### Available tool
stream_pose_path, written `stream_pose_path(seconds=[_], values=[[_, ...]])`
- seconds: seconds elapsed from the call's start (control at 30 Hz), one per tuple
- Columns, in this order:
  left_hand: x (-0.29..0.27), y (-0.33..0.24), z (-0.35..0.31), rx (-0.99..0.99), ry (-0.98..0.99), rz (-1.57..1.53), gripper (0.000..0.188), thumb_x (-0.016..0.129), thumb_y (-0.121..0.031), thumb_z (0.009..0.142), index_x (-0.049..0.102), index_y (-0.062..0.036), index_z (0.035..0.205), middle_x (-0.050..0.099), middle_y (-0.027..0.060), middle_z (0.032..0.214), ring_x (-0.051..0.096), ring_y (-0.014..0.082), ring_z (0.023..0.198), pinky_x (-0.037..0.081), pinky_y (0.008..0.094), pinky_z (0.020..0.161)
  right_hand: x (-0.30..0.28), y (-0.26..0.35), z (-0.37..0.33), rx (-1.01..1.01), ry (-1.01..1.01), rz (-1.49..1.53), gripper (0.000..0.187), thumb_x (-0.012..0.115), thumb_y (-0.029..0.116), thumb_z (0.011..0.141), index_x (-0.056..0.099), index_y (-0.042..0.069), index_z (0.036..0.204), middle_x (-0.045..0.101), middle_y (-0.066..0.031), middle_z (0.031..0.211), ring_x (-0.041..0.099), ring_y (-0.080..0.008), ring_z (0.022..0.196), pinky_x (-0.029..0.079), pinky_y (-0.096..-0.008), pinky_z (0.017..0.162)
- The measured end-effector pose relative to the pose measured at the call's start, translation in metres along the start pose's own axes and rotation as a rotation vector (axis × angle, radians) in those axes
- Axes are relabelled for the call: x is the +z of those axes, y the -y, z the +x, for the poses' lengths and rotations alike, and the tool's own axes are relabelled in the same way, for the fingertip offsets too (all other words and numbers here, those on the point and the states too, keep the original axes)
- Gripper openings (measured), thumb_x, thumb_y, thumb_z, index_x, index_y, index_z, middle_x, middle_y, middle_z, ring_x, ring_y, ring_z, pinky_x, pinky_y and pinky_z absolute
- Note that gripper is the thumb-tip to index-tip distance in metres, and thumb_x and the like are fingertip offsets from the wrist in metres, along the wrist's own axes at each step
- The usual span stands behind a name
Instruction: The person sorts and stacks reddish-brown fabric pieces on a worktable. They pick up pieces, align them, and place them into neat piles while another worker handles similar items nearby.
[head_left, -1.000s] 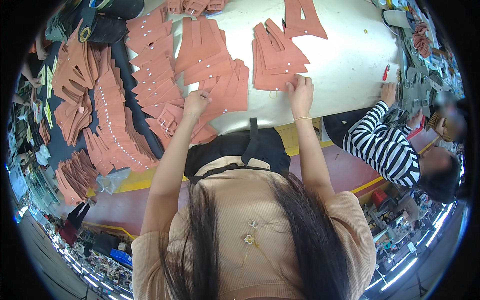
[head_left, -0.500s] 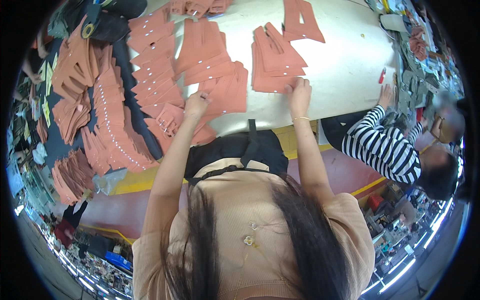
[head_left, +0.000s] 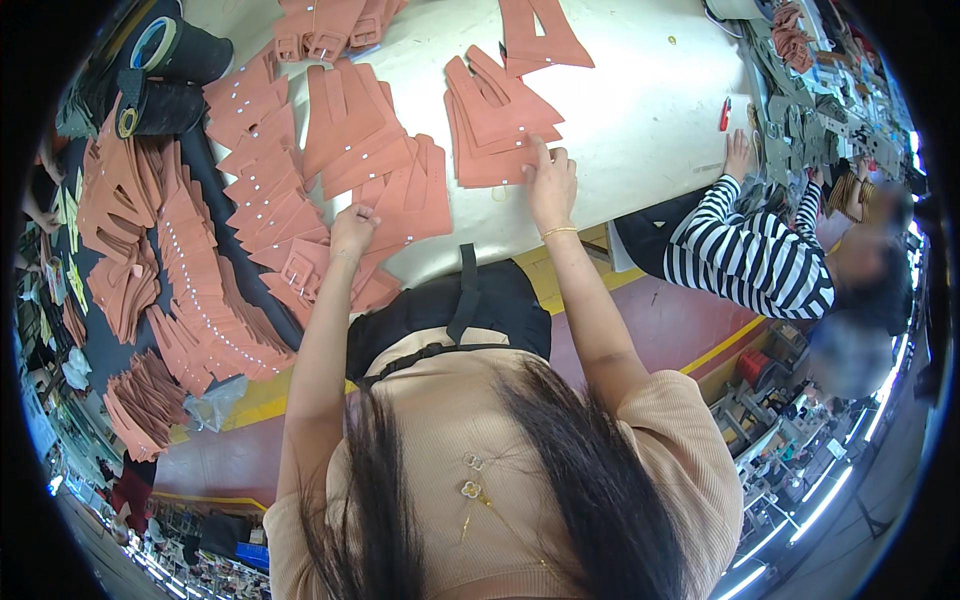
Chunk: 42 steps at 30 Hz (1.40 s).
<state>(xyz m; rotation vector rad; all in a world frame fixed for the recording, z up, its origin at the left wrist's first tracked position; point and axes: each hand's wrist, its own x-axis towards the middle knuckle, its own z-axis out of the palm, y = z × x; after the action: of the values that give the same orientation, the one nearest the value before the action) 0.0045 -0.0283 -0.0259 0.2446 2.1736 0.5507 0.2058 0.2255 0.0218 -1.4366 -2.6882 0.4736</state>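
Taking twelve o'clock as straight ahead of the worker, I see the bare right hand (head_left: 553,188) at about one o'clock, its fingers loosely bent. Forefinger and thumb are at the lower right corner of a small pile of salmon-pink, flared flat pieces (head_left: 512,122) cut with long slots; from where I stand I cannot tell whether they pinch it. A thin gold bracelet (head_left: 558,231) circles that wrist. Just below the pile lies a small yellowish loop (head_left: 498,194).

The left hand (head_left: 353,230), between ten and eleven o'clock, has its fingers curled in. It is at the lower left edge of another overlapping salmon pile (head_left: 425,200), and I can't make out whether anything is gripped.

Both piles lie on a pale, shiny tabletop (head_left: 640,110). A separate slotted salmon piece (head_left: 550,52) sits beyond the right-hand pile, toward half past twelve. At eleven, far off, are salmon pieces with square buckles (head_left: 328,43); at ten, a long overlapping row of white-marked pieces (head_left: 262,175). Toward nine, dense salmon stacks (head_left: 190,240) lie on dark cloth (head_left: 230,245).

At two o'clock a red slim tool (head_left: 725,113) lies near a co-worker's hand (head_left: 738,152), which extends from a black-and-white striped sleeve (head_left: 705,210).
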Motion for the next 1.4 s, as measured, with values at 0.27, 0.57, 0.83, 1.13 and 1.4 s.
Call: stream_pose_path(seconds=[0.27, 0.57, 0.83, 1.13, 1.4], values=[[-0.002, -0.003, -0.004, 0.000, 0.008, 0.012, 0.025, 0.070, -0.013, 0.077, 0.064, -0.0011, 0.097, 0.067, 0.0110, 0.082, 0.064, 0.0201, 0.077, 0.049, 0.0319, 0.073, 0.005, -0.017, 0.024, -0.080, -0.005, -0.026, 0.043, 0.067, 0.023, 0.078, 0.057, 0.016, 0.119, 0.055, -0.0106, 0.104, 0.054, -0.0299, 0.094, 0.045, -0.0454, 0.078], [-0.036, -0.058, -0.059, 0.022, 0.337, -0.326, 0.029, 0.062, -0.007, 0.084, 0.057, 0.0008, 0.112, 0.066, 0.0080, 0.097, 0.059, 0.0139, 0.090, 0.045, 0.0278, 0.082, -0.004, 0.007, 0.116, -0.013, 0.156, -0.051, 0.046, 0.072, 0.033, 0.075, 0.060, 0.010, 0.114, 0.054, -0.0104, 0.113, 0.052, -0.0311, 0.108, 0.041, -0.0538, 0.087], [-0.082, -0.146, -0.119, 0.317, 0.548, -1.063, 0.030, 0.059, -0.006, 0.089, 0.052, -0.0003, 0.118, 0.063, 0.0054, 0.104, 0.057, 0.0091, 0.096, 0.044, 0.0233, 0.086, -0.017, 0.001, 0.119, -0.091, 0.295, 0.129, 0.028, 0.062, 0.020, 0.082, 0.064, 0.004, 0.105, 0.065, -0.0095, 0.096, 0.064, -0.0293, 0.079, 0.051, -0.0412, 0.073], [0.024, -0.196, 0.006, 0.278, 0.292, -0.915, 0.030, 0.058, -0.004, 0.088, 0.054, 0.0006, 0.117, 0.062, 0.0052, 0.101, 0.057, 0.0099, 0.094, 0.044, 0.0233, 0.086, -0.025, -0.024, 0.102, 0.373, 0.662, 0.923, 0.038, 0.049, 0.021, 0.093, 0.055, -0.006, 0.119, 0.062, -0.0131, 0.112, 0.059, -0.0185, 0.100, 0.047, -0.0313, 0.087], [0.079, -0.155, 0.075, 0.281, 0.239, -0.440, 0.030, 0.062, -0.005, 0.082, 0.061, -0.0016, 0.112, 0.066, 0.0091, 0.098, 0.062, 0.0170, 0.089, 0.047, 0.0296, 0.082, -0.020, -0.033, 0.111, 0.564, 0.851, 1.244, 0.056, 0.040, 0.043, 0.098, 0.048, -0.006, 0.125, 0.060, -0.0145, 0.117, 0.057, -0.0189, 0.109, 0.046, -0.0311, 0.092]])
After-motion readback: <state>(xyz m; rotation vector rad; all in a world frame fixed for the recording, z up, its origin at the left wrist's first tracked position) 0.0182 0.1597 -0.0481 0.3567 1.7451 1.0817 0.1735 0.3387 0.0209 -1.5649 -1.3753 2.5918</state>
